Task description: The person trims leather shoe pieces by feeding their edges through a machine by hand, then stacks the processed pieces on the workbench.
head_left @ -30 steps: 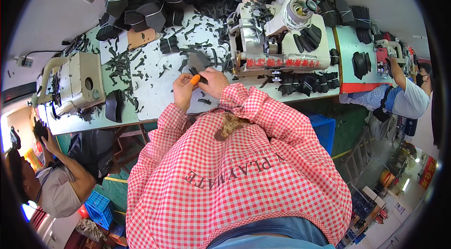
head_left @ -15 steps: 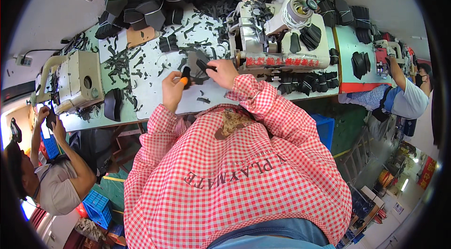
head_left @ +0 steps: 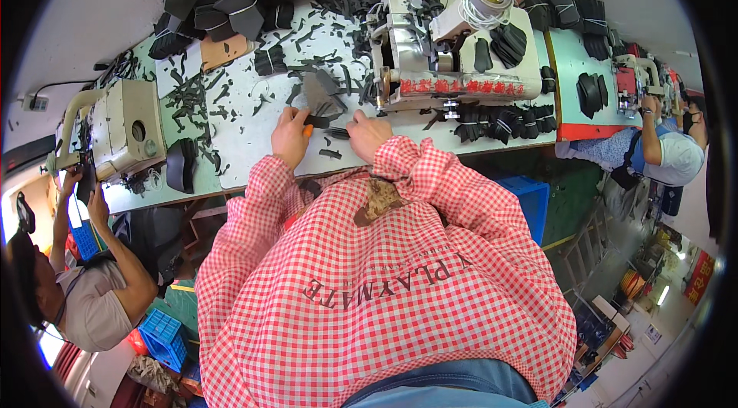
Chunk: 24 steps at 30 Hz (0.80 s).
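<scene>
Over the near part of the white table (head_left: 254, 143), my left hand (head_left: 290, 137) has its fingers closed around one end of a black piece (head_left: 317, 121). An orange cover shows at one of its fingertips. To its right, my right hand (head_left: 370, 136) is curled, its fingertips at the end of a small stack of thin black pieces (head_left: 337, 133). How firmly it grips them is partly hidden. Just beyond both hands lies a grey flat sheet (head_left: 314, 93), with dark pieces on it. A loose black scrap (head_left: 330, 154) is nearer to me.
A cream machine (head_left: 419, 43) stands right of my hands, with bundled black pieces (head_left: 503, 127) before it. Tied black stacks (head_left: 238, 12) line the back. Scraps cover the table's left. Another person (head_left: 108, 285) works at a machine (head_left: 127, 131) on the left; one more (head_left: 669, 150) at far right.
My right hand has come down closer to the table's near edge, and the black piece it held up is lower. My left hand's fingers have turned inward toward the right hand.
</scene>
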Motion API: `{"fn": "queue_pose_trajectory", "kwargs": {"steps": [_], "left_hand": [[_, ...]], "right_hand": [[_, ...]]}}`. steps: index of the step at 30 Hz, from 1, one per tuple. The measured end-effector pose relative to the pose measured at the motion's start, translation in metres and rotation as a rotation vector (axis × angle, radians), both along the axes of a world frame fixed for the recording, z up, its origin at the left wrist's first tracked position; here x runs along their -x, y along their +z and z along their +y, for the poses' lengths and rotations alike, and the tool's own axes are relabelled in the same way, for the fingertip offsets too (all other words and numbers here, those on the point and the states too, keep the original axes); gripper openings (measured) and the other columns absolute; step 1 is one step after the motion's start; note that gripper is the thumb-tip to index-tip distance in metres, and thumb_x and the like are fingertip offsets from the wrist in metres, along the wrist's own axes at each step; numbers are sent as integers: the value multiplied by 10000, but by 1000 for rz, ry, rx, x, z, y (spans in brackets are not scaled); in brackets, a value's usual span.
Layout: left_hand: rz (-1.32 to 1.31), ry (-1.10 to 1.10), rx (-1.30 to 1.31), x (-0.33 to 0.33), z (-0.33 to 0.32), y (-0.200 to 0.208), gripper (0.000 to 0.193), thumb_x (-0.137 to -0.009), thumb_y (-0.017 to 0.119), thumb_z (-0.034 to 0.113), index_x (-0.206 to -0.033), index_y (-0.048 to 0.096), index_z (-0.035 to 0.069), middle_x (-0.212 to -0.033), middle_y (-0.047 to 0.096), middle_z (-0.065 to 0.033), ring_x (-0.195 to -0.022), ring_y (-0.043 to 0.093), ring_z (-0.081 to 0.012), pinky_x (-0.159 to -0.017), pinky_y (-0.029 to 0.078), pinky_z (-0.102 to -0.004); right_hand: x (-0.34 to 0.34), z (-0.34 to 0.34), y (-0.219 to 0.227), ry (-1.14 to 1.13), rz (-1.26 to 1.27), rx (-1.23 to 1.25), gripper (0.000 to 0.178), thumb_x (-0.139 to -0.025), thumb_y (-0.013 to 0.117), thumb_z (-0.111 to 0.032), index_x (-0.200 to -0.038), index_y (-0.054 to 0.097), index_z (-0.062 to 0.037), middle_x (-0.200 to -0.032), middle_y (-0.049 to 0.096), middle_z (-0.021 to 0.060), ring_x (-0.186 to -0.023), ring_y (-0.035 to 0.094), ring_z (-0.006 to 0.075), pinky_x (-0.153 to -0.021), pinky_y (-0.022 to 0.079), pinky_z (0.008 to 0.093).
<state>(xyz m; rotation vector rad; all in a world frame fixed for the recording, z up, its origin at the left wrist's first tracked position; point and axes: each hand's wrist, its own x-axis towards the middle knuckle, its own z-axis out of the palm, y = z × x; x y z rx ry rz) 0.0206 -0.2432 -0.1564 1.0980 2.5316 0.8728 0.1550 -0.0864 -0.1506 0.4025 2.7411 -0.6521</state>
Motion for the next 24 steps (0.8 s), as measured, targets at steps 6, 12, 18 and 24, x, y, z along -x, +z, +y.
{"fn": "queue_pose_trajectory", "kwargs": {"steps": [6, 12, 18, 24], "left_hand": [[-690, 204, 118, 16, -9, -33, 200, -867, 630, 67, -1055, 633, -1, -943, 660, -119, -775, 657, -203, -648, 523, -313], [-1361, 421, -355, -26, 7, 2, 209, -951, 480, 50, -1102, 614, -3, -1024, 652, -81, -795, 638, -164, -678, 531, -277], [-1082, 159, -140, -27, 3, -10, 245, -912, 467, 33, -1078, 640, -19, -851, 673, -56, -737, 635, -125, -643, 516, -243], [-1153, 164, -118, -6, 37, 24, 260, -891, 514, 14, -1118, 609, -66, -889, 680, -108, -716, 684, -175, -579, 524, -257]], "right_hand": [[-1, 5, -8, -93, 73, 316, 242, -861, 599, -242, -935, 649, -17, -913, 675, 145, -690, 659, 284, -625, 540, 385], [1, 4, -9, -670, -172, 1445, 300, -947, 575, -274, -1065, 616, -1, -886, 671, 86, -660, 664, 148, -492, 535, 259], [-5, -3, 11, -520, 5, 1035, 359, -939, 577, -284, -1115, 578, 29, -836, 672, 122, -612, 676, 151, -448, 524, 269], [-12, 4, 8, -644, 149, 1081, 304, -922, 615, -246, -1067, 621, 21, -808, 659, 64, -602, 649, 117, -472, 479, 228]]}}
